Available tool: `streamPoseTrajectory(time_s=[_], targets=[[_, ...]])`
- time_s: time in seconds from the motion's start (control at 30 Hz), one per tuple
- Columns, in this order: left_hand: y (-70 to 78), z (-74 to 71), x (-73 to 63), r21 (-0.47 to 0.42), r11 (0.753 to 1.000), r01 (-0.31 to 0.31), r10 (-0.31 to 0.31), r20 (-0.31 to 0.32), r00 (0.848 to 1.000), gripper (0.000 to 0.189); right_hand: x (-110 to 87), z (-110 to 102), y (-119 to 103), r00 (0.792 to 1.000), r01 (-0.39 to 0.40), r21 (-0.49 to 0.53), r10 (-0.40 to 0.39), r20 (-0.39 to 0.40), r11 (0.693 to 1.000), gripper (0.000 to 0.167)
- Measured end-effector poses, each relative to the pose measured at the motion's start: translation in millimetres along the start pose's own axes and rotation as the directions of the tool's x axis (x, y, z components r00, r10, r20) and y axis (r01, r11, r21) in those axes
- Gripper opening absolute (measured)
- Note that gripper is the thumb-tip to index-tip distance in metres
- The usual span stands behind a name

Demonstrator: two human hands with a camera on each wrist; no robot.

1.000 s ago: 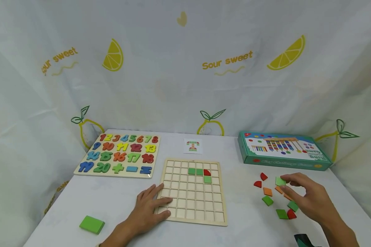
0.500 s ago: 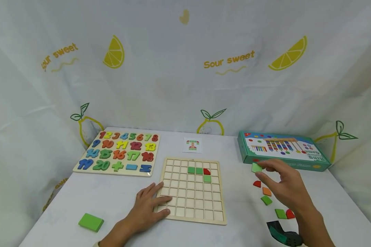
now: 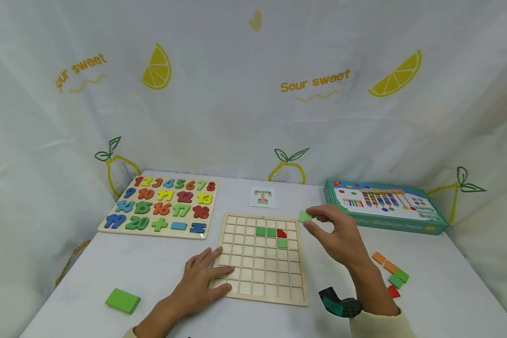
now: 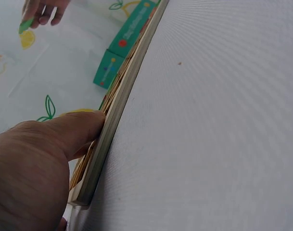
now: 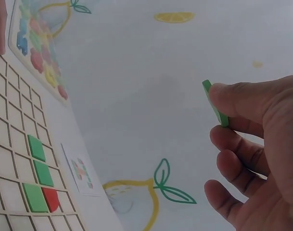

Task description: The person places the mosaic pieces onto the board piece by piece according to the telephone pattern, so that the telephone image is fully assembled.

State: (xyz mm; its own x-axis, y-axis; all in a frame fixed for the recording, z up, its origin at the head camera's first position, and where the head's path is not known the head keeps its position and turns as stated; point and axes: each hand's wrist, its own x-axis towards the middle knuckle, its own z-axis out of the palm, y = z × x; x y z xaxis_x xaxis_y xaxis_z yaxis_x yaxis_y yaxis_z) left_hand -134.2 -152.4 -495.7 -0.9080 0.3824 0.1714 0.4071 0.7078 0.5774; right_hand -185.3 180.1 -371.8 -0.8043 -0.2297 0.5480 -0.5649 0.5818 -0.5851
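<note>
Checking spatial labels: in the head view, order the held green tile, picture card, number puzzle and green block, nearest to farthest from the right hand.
1. Held green tile, in the right hand.
2. Picture card, beyond the grid board.
3. Number puzzle, back left.
4. Green block, front left.

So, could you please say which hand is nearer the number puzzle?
Left: the left hand rests on the grid board, in front of the number puzzle; the right hand pinches a green tile far to its right.
</note>
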Motion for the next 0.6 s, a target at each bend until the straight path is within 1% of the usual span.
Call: streamPoseTrajectory(time_s=[0.13,0.33,0.6], targets=[[2.0,-2.0,-0.7,-0.007,1.0,0.005,-0.005,0.007,1.0,0.04,8.1,21,-1,1.0,0.002,0.057,-0.002,0.001,0.998,0.025],[3.1,-1.7,-0.3,-0.013,1.0,0.007,-0.007,0.004,1.0,0.039,18.7,44,-5,1.0,-0.006,0.127,0.004,0.022,0.992,0.024],[3.6,-3.1,-0.2,-0.011,1.0,-0.003,0.003,-0.008,1.0,0.039,30.6,76,-6,0.998,-0.018,0.14,0.008,0.07,0.99,0.024]])
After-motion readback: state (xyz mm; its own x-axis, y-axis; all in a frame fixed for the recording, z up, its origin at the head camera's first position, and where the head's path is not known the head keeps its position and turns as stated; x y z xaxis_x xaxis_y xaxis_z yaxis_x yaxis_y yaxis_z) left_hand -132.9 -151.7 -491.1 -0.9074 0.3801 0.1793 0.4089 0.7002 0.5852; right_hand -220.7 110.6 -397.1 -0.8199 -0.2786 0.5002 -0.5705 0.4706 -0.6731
